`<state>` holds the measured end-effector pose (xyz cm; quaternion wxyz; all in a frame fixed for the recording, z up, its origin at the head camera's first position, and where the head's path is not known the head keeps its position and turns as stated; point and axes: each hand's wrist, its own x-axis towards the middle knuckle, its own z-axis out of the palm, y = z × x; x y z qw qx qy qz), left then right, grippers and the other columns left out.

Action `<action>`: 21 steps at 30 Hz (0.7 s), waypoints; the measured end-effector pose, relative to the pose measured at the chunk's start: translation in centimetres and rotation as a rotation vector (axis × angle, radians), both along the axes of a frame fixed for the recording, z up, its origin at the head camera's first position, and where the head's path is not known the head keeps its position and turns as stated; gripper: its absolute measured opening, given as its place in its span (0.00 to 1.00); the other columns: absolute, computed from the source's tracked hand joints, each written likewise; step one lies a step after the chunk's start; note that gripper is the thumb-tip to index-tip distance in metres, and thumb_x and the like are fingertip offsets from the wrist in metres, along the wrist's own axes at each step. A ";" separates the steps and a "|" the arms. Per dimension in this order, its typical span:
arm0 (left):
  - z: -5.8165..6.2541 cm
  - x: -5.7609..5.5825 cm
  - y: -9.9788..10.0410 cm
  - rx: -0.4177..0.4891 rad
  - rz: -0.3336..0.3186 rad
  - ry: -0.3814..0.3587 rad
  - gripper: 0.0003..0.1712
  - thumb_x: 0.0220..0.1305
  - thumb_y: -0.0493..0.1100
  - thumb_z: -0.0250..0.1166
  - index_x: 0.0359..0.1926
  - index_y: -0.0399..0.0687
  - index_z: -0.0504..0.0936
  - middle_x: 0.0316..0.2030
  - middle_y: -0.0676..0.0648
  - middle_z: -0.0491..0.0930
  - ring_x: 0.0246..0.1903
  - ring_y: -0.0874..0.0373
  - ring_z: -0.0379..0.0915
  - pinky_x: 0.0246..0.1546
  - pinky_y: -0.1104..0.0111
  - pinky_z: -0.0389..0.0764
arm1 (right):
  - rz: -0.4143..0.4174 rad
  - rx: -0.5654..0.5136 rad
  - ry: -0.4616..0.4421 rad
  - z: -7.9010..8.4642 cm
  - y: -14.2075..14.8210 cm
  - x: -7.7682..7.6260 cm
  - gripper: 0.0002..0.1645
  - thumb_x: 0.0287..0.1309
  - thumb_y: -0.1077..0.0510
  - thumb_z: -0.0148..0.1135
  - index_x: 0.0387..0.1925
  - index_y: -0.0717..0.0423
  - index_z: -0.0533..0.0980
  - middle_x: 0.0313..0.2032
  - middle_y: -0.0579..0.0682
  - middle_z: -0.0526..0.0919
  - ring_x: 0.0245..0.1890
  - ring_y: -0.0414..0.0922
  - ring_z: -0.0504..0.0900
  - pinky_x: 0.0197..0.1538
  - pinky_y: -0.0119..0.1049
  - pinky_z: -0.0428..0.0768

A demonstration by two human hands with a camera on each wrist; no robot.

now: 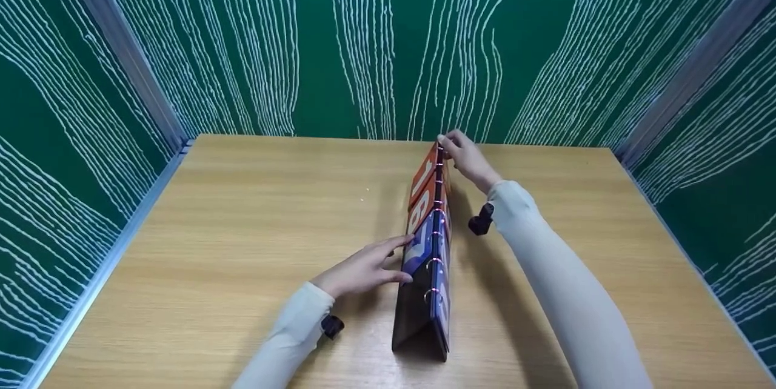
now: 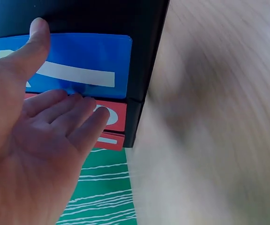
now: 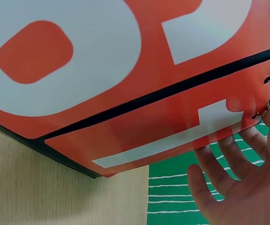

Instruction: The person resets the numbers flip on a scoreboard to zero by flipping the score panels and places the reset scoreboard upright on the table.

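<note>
A flip scoreboard (image 1: 438, 243) stands tent-like on the table, its ring-bound ridge pointing away from me. Red number cards (image 1: 424, 186) hang at its far part, and a blue card (image 1: 419, 249) hangs nearer. Beside the left face is my left hand (image 1: 367, 268), fingers extended and thumb apart. In the left wrist view its fingertips lie at the lower edge of the blue card (image 2: 97, 70); whether they press it cannot be told. At the far top corner my right hand (image 1: 467, 159) pinches the scoreboard by the end ring, beside the red card marked 1 (image 3: 172, 126).
The wooden table (image 1: 254, 225) lies under the scoreboard. Green walls (image 1: 418, 43) with white wavy lines enclose its back and sides. Dark wrist cameras (image 1: 481, 219) sit at both sleeves.
</note>
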<state>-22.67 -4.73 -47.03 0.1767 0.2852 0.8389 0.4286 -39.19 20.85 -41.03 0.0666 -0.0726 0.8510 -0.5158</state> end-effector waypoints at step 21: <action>-0.3 0.4 -0.3 -0.022 -0.022 0.017 0.47 0.66 0.54 0.69 0.79 0.52 0.57 0.78 0.44 0.58 0.72 0.43 0.67 0.73 0.54 0.69 | 0.007 -0.031 0.002 -0.2 0.0 -0.2 0.28 0.78 0.37 0.42 0.60 0.55 0.67 0.54 0.52 0.74 0.59 0.51 0.73 0.57 0.42 0.71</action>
